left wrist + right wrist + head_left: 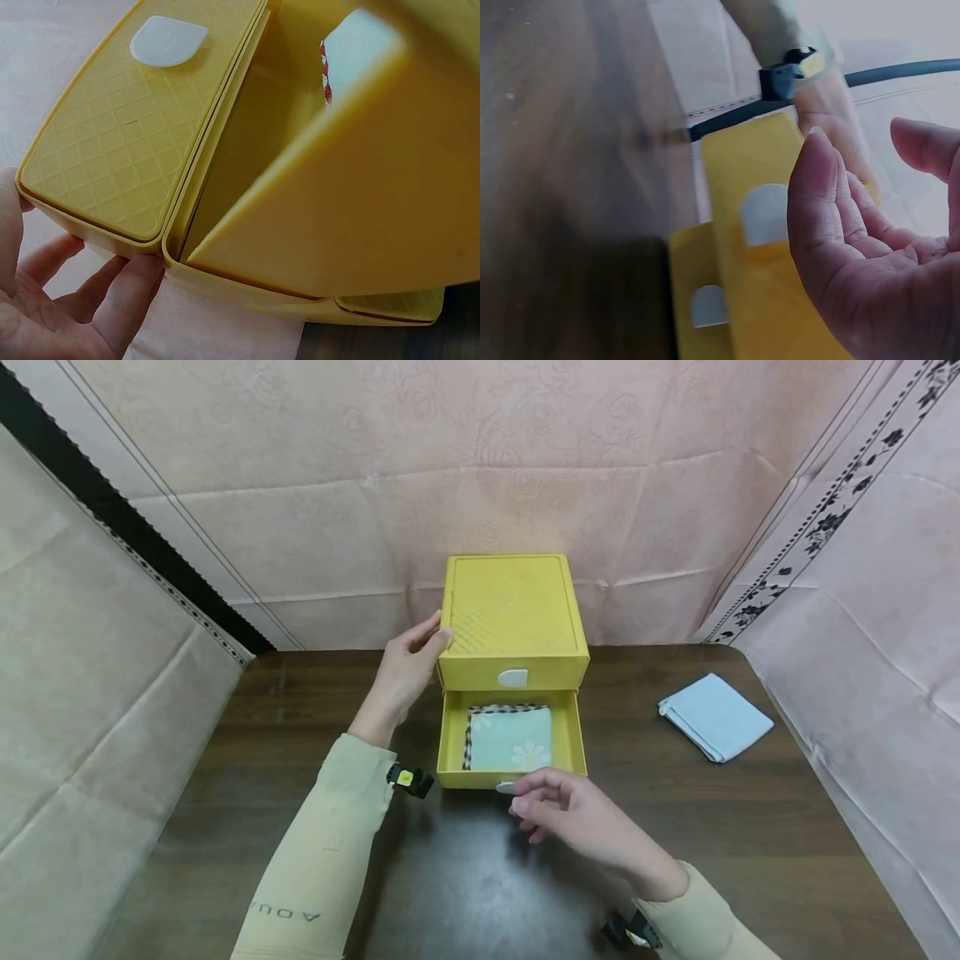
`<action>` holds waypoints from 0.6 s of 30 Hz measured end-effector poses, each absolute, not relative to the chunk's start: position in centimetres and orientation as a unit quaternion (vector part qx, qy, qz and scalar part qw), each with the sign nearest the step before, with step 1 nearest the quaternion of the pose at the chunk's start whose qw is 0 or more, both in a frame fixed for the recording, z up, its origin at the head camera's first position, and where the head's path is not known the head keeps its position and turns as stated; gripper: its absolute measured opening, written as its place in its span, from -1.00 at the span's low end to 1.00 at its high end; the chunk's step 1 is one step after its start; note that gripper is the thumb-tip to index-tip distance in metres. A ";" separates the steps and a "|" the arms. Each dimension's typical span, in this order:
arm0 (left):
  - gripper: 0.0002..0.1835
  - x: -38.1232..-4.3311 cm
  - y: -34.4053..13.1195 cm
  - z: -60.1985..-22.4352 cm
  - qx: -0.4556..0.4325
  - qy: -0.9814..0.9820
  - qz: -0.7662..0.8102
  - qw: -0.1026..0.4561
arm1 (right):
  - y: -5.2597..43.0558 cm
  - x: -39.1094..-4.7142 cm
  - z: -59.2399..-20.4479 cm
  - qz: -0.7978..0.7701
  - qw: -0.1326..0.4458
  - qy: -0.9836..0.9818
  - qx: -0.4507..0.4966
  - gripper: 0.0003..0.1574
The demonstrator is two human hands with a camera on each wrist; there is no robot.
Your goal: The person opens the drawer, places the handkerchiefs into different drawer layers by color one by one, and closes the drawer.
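Observation:
A yellow drawer box [513, 610] stands at the table's back, its top drawer closed. Below it, a pulled-out drawer [452, 735] holds a folded mint cloth [506, 739] with a checked edge and a white flower. My left hand [405, 668] rests against the box's left side, thumb at the top edge; the left wrist view shows its fingers [127, 300] touching the side wall. My right hand [566, 814] is by the drawer's white tab [506, 787], fingers loosely bent. The right wrist view shows its thumb [926, 146] apart from the fingers, with nothing between them.
A folded light-blue cloth [716, 718] lies on the brown table [465, 893], right of the box. Another drawer front with a white tab [709, 306] sits below the pulled-out one. Patterned fabric [480, 468] hangs behind the table and along both sides.

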State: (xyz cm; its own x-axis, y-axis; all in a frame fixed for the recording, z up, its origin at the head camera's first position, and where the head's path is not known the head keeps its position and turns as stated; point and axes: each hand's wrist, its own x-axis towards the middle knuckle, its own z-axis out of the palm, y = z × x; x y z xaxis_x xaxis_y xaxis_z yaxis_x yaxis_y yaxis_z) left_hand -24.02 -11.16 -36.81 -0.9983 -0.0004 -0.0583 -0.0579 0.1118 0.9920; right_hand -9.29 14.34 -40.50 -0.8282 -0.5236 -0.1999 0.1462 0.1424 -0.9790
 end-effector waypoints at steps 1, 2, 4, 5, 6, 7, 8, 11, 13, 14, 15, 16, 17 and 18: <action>-0.45 -24.0 -11.1 -36.8 -0.019 0.745 0.667 0.021 | 14.3 -9.3 -40.8 -0.640 0.263 0.710 -0.131 -0.58; -0.45 -24.0 -11.1 -36.8 -0.019 0.745 0.667 0.021 | 14.3 -9.2 -41.2 -0.638 0.266 0.711 -0.130 -0.59; -0.45 -24.0 -11.1 -36.8 -0.018 0.743 0.668 0.020 | 14.3 -9.1 -41.9 -0.635 0.273 0.711 -0.128 -0.60; -0.46 -24.0 -11.1 -36.8 -0.017 0.742 0.669 0.019 | 14.3 -9.1 -42.3 -0.634 0.277 0.711 -0.127 -0.60; -0.46 -24.0 -11.1 -36.8 -0.017 0.742 0.670 0.019 | 14.3 -9.1 -42.7 -0.632 0.282 0.711 -0.126 -0.61; -0.46 -24.0 -11.1 -36.8 -0.017 0.741 0.671 0.018 | 14.3 -9.1 -43.1 -0.631 0.287 0.710 -0.124 -0.61; -0.46 -24.0 -11.1 -36.8 -0.016 0.741 0.671 0.018 | 14.3 -9.1 -43.5 -0.630 0.292 0.709 -0.122 -0.62; -0.45 -24.0 -11.1 -36.8 -0.017 0.742 0.670 0.019 | 14.3 -9.2 -44.6 -0.630 0.303 0.706 -0.109 -0.61; -0.45 -23.9 -11.1 -36.8 -0.017 0.744 0.668 0.020 | 14.2 -9.4 -45.1 -0.635 0.305 0.703 -0.098 -0.57; -0.45 -23.9 -11.2 -36.8 -0.018 0.746 0.665 0.020 | 14.2 -9.4 -45.4 -0.638 0.305 0.700 -0.093 -0.54; -0.44 -23.9 -11.2 -36.8 -0.018 0.748 0.663 0.020 | 14.1 -9.4 -45.6 -0.643 0.305 0.697 -0.088 -0.51; -0.44 -23.9 -11.2 -36.8 -0.019 0.750 0.661 0.021 | 14.0 -9.5 -45.7 -0.648 0.306 0.693 -0.083 -0.48; -0.44 -23.9 -11.2 -36.8 -0.019 0.751 0.659 0.021 | 13.9 -9.5 -45.9 -0.652 0.306 0.689 -0.079 -0.45; -0.44 -23.9 -11.2 -36.8 -0.019 0.752 0.659 0.021 | 13.8 -9.5 -46.0 -0.658 0.306 0.685 -0.074 -0.42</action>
